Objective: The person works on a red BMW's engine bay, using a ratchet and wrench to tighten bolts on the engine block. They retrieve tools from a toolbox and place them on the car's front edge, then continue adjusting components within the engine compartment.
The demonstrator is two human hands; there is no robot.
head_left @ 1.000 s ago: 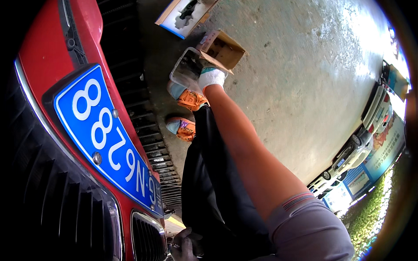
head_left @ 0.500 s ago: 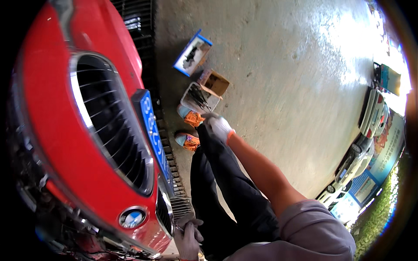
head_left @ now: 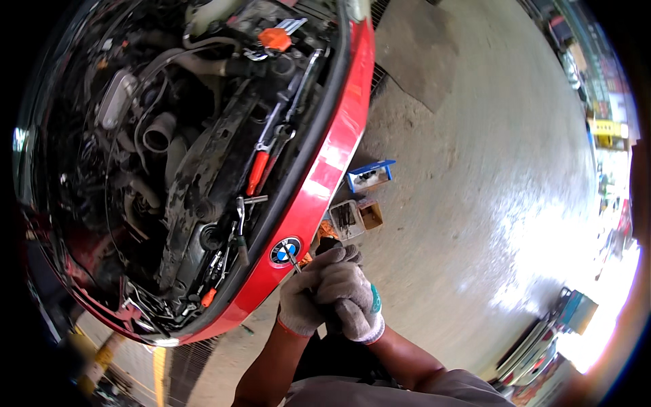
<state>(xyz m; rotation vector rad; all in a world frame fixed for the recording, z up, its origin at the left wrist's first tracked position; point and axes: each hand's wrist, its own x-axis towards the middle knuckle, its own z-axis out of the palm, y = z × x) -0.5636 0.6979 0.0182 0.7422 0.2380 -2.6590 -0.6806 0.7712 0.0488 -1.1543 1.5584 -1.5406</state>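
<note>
Both my hands wear pale knitted gloves and are closed close together in front of the red car's front edge (head_left: 325, 166). From my left hand (head_left: 302, 302) a slim metal rod (head_left: 291, 259) sticks out, in front of the round emblem; the rest of it is hidden in the fingers. My right hand (head_left: 347, 293) is curled right beside the left. Whatever it grips, if anything, is hidden. The open engine bay (head_left: 183, 142) lies to the left of my hands.
Along the bay's front lie a red-handled tool (head_left: 258, 173), a ratchet (head_left: 241, 217), an orange-handled screwdriver (head_left: 209, 297) and several wrenches. On the floor stand a blue-edged box (head_left: 370, 176), a cardboard box (head_left: 371, 215) and a tray of tools (head_left: 347, 220).
My view has risen from the grille and floor to the open engine bay. My right hand has come up from near the floor tray, and both hands are now together.
</note>
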